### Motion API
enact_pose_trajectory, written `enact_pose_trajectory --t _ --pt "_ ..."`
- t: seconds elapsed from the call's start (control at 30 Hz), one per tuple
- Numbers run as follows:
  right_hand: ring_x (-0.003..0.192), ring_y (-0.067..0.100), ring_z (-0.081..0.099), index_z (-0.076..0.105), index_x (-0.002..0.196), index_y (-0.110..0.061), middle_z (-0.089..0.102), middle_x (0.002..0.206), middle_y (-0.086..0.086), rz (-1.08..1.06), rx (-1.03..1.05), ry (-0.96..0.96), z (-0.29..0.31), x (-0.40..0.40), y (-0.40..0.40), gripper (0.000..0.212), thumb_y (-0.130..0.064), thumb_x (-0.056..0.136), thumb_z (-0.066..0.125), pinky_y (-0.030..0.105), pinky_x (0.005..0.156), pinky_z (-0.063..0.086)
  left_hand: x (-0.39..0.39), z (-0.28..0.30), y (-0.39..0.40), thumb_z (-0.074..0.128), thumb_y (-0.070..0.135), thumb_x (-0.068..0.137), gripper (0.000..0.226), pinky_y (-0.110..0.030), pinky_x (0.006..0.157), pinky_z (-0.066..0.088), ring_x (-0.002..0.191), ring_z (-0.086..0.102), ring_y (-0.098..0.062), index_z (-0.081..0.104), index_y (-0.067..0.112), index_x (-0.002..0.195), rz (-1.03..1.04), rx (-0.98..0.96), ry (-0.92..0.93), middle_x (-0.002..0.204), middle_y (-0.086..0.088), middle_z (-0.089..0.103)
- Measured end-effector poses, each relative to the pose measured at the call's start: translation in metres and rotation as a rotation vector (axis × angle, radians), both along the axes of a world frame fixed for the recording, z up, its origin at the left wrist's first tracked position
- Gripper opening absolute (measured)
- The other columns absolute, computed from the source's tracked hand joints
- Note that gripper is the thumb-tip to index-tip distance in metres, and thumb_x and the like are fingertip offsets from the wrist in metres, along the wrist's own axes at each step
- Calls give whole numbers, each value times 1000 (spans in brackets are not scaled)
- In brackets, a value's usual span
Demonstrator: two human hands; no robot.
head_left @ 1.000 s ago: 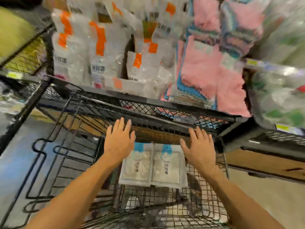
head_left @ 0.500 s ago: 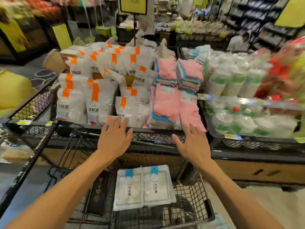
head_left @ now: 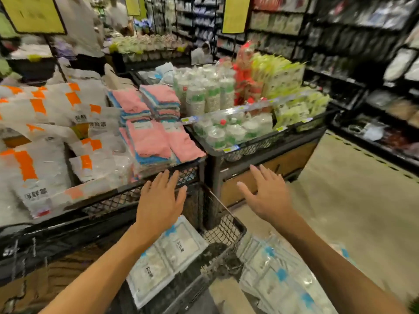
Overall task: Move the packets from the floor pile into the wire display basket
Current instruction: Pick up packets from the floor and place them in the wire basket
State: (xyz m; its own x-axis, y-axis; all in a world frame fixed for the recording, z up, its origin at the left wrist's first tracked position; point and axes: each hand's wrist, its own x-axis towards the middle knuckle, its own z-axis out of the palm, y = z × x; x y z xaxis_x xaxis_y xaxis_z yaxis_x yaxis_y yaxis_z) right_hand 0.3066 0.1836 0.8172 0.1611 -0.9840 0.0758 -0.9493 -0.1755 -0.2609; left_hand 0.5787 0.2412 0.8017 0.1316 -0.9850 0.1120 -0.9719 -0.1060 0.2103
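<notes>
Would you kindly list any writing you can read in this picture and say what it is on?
None can be read for certain.
Packets in the wire basket: dark characters on the labels, blurred.
Orange-striped bags: dark characters, too blurred.
Yellow hanging signs: no legible text.
Shelf price tags: too small.
Floor pile packets: blurred.
Both hands, left and right, hold nothing.

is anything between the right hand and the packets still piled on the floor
Nothing visible. The open right hand hovers above the floor pile of clear blue-tabbed packets, with only air between. The black wire basket's rim lies to its left, not in the path.
</notes>
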Motion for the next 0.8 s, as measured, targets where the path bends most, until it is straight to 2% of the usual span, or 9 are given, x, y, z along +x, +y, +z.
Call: enact_pose_trajectory --t 0.1,0.2,0.4,0.5,0.63,0.8 --pt "156 24 22 25 162 -29 24 170 3 -127 -7 -5 3 -43 34 77 -72 99 34 45 128 16 -36 -3 -2 25 54 107 63 -44 125 17 156 19 -21 23 24 162 -99 -5 35 169 -1 22" --pt "151 27 32 32 160 -24 35 165 6 -245 -52 3 8 -87 68 78 -70 98 35 46 124 25 -81 0 -2 27 52 107 61 -42 124 15 156 19 -19 22 25 162 -214 -3 42 169 -1 21" --pt "149 26 33 33 159 -22 36 164 4 -477 -57 17 9 -171 125 72 -64 102 38 41 122 22 -174 5 -12 31 51 107 62 -44 123 24 154 25 -20 29 22 161 -449 -16 9 166 -3 30" --pt "150 25 31 32 159 -21 37 163 4 -589 -59 3 -2 -211 147 72 -64 102 39 38 122 20 -224 1 -20 32 50 107 61 -45 121 29 153 28 -22 31 19 160 -569 -25 -11 165 -4 33" --pt "151 24 30 30 160 -21 35 164 3 -701 -34 8 -23 -268 166 74 -66 102 37 37 124 20 -288 -13 -30 31 48 108 60 -43 124 23 155 23 -20 26 20 161 -677 8 -16 167 -3 27" --pt "146 26 37 36 157 -18 43 158 4 -783 3 11 -57 -336 173 73 -66 101 37 40 122 26 -359 -31 -43 30 47 108 61 -44 125 20 155 21 -21 23 20 162 -750 53 -31 168 -4 25"
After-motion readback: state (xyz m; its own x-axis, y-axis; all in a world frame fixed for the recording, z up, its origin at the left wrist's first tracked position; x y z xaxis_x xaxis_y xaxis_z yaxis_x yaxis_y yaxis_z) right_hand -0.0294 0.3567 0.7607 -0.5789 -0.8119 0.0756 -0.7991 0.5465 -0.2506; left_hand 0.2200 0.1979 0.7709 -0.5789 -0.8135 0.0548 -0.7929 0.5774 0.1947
